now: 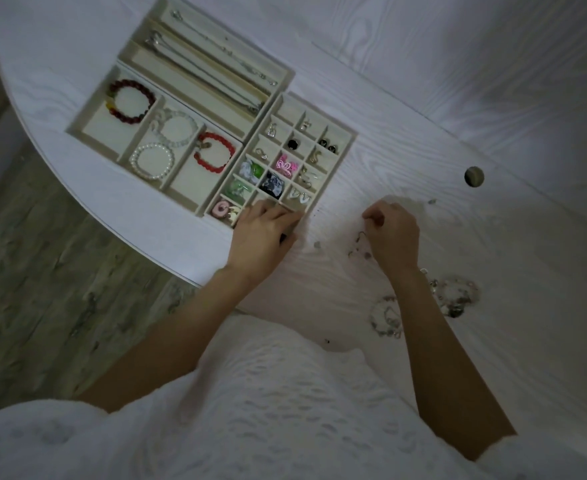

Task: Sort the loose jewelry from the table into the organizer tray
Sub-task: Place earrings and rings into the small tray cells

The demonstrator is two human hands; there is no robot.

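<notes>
head | left hand [262,233] flat on organizer tray [349,135] | right hand [392,233] pinching earring [361,237]

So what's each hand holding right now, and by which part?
The right hand pinches a small hook earring by the top of its wire, just above the table. The left hand rests on the tray's near corner; whether it holds anything cannot be told.

table [423,81]: white woodgrain, curved edge (round hole [474,176] in top) | floor [42,289]: grey-brown wood planks | light: dim
</notes>
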